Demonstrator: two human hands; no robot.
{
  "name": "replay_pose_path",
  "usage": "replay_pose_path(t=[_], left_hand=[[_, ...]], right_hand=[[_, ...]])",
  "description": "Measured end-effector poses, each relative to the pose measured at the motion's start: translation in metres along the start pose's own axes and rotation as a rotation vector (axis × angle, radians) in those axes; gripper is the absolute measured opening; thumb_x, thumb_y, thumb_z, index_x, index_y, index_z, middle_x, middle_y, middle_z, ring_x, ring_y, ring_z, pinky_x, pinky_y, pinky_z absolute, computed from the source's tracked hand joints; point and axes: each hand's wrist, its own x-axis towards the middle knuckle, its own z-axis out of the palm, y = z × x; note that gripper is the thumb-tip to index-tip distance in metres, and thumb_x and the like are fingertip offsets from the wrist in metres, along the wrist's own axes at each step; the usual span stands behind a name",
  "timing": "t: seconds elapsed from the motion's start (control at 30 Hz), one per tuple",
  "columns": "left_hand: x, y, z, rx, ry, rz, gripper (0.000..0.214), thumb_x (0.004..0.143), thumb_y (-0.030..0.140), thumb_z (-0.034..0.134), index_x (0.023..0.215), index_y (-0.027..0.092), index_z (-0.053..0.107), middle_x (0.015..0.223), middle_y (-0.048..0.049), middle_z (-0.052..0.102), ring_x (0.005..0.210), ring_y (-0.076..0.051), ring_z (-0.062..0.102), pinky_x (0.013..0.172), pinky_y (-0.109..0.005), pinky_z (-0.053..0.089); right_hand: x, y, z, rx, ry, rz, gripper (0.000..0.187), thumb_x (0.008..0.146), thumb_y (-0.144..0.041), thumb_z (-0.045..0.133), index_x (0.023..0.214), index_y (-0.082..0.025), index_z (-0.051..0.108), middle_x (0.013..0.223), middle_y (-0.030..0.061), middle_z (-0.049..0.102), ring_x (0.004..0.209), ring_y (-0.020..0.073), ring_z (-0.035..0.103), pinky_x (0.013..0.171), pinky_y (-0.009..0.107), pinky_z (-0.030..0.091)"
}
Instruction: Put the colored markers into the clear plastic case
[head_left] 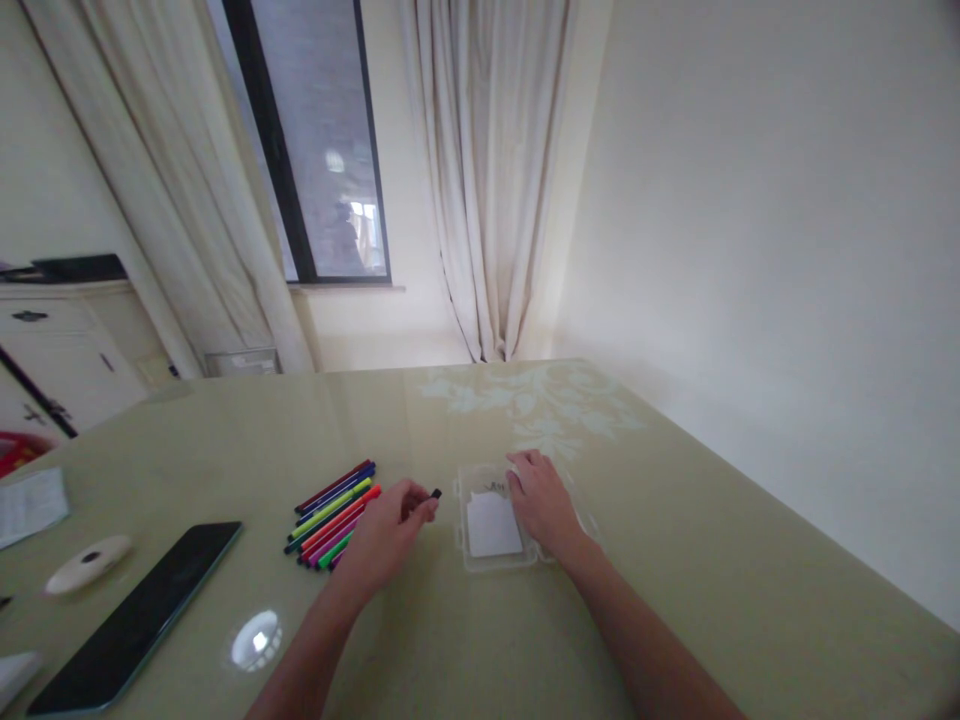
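Note:
My left hand [386, 535] pinches a small black piece [436, 494] between thumb and fingertips. Only its dark end shows, so its kind is unclear. Beside and partly behind that hand lies a row of coloured felt-tip pens [330, 515]. A clear plastic box [463, 553] stands open to the right, with white cards [493, 525] in its left half and dark writing above them. Over the middle and right part of the box rests my right hand [544, 500], its fingers stretched and slightly apart, covering part of the clear lid side.
On the left of the glossy table [420, 640] lie a dark tablet or phone [142, 615], a white oval object [88, 564] and a paper [34, 505]. A round bright spot [256, 640] shines near my left forearm. A wall [787, 300] borders the table's right side.

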Motion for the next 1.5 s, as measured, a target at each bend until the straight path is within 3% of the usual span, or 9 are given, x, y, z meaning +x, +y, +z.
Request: replay_pose_path(t=[0.1,0.3,0.67,0.8,0.97,1.07,1.17,1.3,1.5], left_hand=[[0.002,0.008,-0.003,-0.39,0.037,0.001,0.047,0.086,0.057,0.056,0.111,0.017,0.065,0.096,-0.0088,0.077,0.083,-0.022,0.069,0.07,-0.032,0.05],[-0.002,0.014,0.003,-0.695,0.0,0.001,0.052,0.083,0.055,0.068,0.12,0.019,0.066,0.112,-0.0114,0.077,0.093,-0.022,0.072,0.074,-0.031,0.053],[-0.001,0.014,0.017,-0.812,0.119,-0.052,0.04,0.077,0.052,0.079,0.093,0.019,0.064,0.085,-0.0008,0.073,0.076,-0.016,0.068,0.063,-0.024,0.049],[-0.001,0.015,0.021,-0.818,0.125,-0.041,0.041,0.077,0.054,0.079,0.089,0.019,0.062,0.076,0.0012,0.07,0.066,-0.014,0.065,0.061,-0.024,0.049],[0.003,0.014,0.026,-0.752,0.129,-0.047,0.047,0.076,0.059,0.076,0.096,0.017,0.065,0.088,-0.0054,0.075,0.076,-0.019,0.07,0.068,-0.029,0.055],[0.002,0.009,0.034,-0.519,0.114,-0.004,0.052,0.087,0.066,0.056,0.103,0.018,0.067,0.099,-0.0102,0.076,0.085,-0.024,0.071,0.069,-0.034,0.057],[-0.002,0.002,0.046,-0.225,0.12,0.071,0.045,0.095,0.054,0.047,0.113,0.018,0.066,0.113,-0.0128,0.073,0.095,-0.025,0.07,0.082,-0.039,0.056],[-0.008,-0.001,0.057,-0.083,0.091,0.122,0.037,0.095,0.036,0.044,0.12,0.016,0.063,0.118,-0.0145,0.071,0.106,-0.027,0.068,0.096,-0.042,0.051],[-0.01,0.003,0.059,-0.108,0.09,0.149,0.033,0.096,0.033,0.044,0.119,0.02,0.063,0.115,-0.012,0.073,0.106,-0.026,0.068,0.097,-0.041,0.05]], right_hand=[[0.001,-0.012,-0.003,0.328,0.054,-0.006,0.029,0.098,-0.026,0.048,0.115,-0.02,0.07,0.111,0.0107,0.071,0.103,0.0226,0.064,0.094,0.035,0.048],[-0.004,-0.038,0.002,0.999,-0.234,-0.012,0.033,0.096,-0.044,0.056,0.111,-0.018,0.069,0.086,0.0052,0.075,0.07,0.0159,0.066,0.064,0.028,0.049],[-0.016,-0.057,0.001,1.234,-0.443,0.062,0.043,0.087,-0.058,0.068,0.105,-0.019,0.064,0.085,0.0045,0.075,0.069,0.0177,0.071,0.065,0.03,0.053],[-0.018,-0.057,0.004,1.216,-0.437,0.049,0.039,0.089,-0.056,0.067,0.102,-0.019,0.064,0.087,0.0056,0.076,0.073,0.0173,0.07,0.063,0.027,0.052],[-0.017,-0.054,0.004,1.145,-0.377,0.046,0.034,0.081,-0.045,0.077,0.101,-0.021,0.063,0.078,0.0002,0.072,0.069,0.0158,0.067,0.058,0.025,0.051],[-0.009,-0.041,0.0,1.062,-0.259,0.111,0.029,0.082,-0.04,0.072,0.101,-0.02,0.062,0.078,0.0012,0.073,0.071,0.017,0.068,0.059,0.026,0.053],[-0.001,-0.023,-0.001,0.913,-0.163,0.208,0.025,0.079,-0.034,0.071,0.097,-0.02,0.06,0.073,0.0003,0.073,0.066,0.0167,0.068,0.057,0.027,0.054],[-0.001,-0.009,0.009,0.781,-0.245,0.258,0.018,0.078,-0.028,0.069,0.093,-0.02,0.062,0.068,-0.0016,0.07,0.058,0.0156,0.066,0.054,0.026,0.054],[-0.009,-0.023,0.021,0.618,-0.275,0.154,0.014,0.081,-0.019,0.067,0.095,-0.018,0.066,0.075,0.0031,0.072,0.063,0.0182,0.068,0.056,0.027,0.053]])
